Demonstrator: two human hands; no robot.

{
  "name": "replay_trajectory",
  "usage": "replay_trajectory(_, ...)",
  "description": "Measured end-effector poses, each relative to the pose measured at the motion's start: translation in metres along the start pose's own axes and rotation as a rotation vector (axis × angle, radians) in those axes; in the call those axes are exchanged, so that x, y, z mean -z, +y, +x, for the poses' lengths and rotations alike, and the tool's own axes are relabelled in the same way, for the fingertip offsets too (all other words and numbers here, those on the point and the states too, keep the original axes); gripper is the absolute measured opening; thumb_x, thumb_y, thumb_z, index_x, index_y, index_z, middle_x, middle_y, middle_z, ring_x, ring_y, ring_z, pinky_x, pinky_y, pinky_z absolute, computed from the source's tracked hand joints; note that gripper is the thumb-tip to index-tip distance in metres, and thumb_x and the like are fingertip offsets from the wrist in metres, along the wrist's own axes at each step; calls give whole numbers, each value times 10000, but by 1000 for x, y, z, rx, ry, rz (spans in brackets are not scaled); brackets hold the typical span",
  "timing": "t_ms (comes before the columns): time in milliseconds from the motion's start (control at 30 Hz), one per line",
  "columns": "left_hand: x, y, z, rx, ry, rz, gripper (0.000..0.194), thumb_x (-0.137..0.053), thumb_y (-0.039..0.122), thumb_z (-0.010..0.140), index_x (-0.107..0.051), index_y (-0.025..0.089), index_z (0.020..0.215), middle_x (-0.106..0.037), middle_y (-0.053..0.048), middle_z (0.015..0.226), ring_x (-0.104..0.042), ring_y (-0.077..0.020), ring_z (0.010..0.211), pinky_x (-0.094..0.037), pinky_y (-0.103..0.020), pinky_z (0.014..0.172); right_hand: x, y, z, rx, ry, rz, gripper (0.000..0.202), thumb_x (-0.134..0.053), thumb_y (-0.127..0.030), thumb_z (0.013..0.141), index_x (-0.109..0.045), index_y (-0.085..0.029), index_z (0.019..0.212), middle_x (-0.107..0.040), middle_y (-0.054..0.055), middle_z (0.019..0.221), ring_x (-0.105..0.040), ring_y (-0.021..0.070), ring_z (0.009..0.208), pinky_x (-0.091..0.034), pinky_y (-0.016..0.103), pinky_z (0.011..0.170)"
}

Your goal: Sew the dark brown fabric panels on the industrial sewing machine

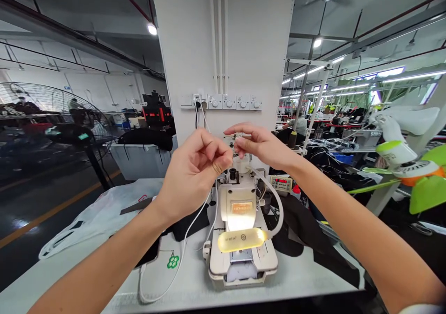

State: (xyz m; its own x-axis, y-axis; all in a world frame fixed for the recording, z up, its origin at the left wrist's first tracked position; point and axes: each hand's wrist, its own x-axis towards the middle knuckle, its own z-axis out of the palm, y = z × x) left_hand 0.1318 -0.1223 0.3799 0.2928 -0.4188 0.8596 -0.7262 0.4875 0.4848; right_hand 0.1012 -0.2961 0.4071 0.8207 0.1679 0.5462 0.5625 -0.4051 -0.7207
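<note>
Both my hands are raised above a white sewing machine, near its top. My left hand is closed, thumb and fingertips pinched together; anything between them is too small to make out. To its right, my right hand has the index finger stretched out and the thumb against the curled fingers. Whatever that pinch holds, if anything, does not show. A small gap lies between the two hands. Behind them, the machine's top is partly hidden. A lit lamp on a bent white neck hangs before the machine head.
On the table, a phone with a white cable lies left, near a white plastic bag. Dark fabric pieces lie right. A control box stands behind. A green-bladed fan is at far right; a grey bin is left.
</note>
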Motion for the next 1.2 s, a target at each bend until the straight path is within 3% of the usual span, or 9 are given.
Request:
replay_trajectory(100, -4, -2, 3, 7, -11, -27, 296, -585, 151, 771, -319, 204, 653, -481, 36, 624, -411, -74, 582, -364, -203, 509, -2, 5, -2, 72, 40, 3, 226, -515, -142, 820, -599, -190, 1024, -538, 39, 1035, -580, 100, 758, -507, 281, 732)
replay_trajectory(233, -6, -1, 7, 21, 4, -50, 308, -606, 177, 766, -322, 201, 647, -480, 37, 619, -397, -68, 568, -370, -201, 514, -5, 15, 0, 188, 144, 56, 254, -654, -220, 745, -629, -206, 997, -621, 21, 947, -578, 140, 872, -496, 314, 812)
replay_trajectory(333, -4, 1, 11, 37, 25, -66, 330, -643, 212, 745, -331, 198, 639, -498, 37, 611, -423, -66, 563, -381, -200, 510, -10, 19, 2, 211, 146, 131, 242, -723, -269, 682, -668, -202, 909, -642, 12, 867, -583, 141, 824, -498, 322, 786)
replay_trajectory(600, 0, 4, 17, 95, 93, -131, 392, -695, 264, 703, -316, 201, 629, -540, 57, 591, -499, -54, 448, -377, -180, 390, -18, 26, 5, 244, 65, 156, 228, -755, -316, 642, -707, -234, 849, -586, 14, 896, -569, 140, 825, -498, 319, 760)
replay_trajectory(700, 1, 3, 22, 94, 105, -139, 395, -707, 277, 688, -325, 200, 629, -543, 56, 595, -534, -63, 467, -438, -193, 438, -18, 23, 4, 231, 42, 152, 210, -754, -299, 639, -699, -213, 824, -588, 8, 870, -577, 136, 805, -509, 316, 751)
replay_trajectory(933, 12, -25, 53, 29, 311, -91, 272, -682, 179, 712, -414, 194, 662, -532, 61, 599, -529, -58, 476, -440, -191, 480, -5, 5, 1, 182, 97, 112, 261, -760, -210, 618, -651, -177, 852, -635, 15, 865, -589, 142, 830, -521, 294, 719)
replay_trajectory(1067, 13, -47, 62, 211, 332, -219, 245, -641, 79, 709, -421, 181, 675, -526, 68, 557, -480, -39, 444, -396, -161, 461, -1, 3, 0, 220, 127, 63, 239, -745, -233, 636, -652, -176, 849, -628, 19, 880, -587, 143, 837, -517, 301, 729)
replay_trajectory(1200, 4, -62, 66, 420, 352, -402, 206, -554, 34, 743, -409, 170, 688, -486, 71, 525, -451, -34, 440, -375, -159, 479, -4, 8, 6, 262, 257, 77, 259, -745, -296, 627, -639, -189, 838, -635, 13, 872, -584, 145, 840, -506, 319, 778)
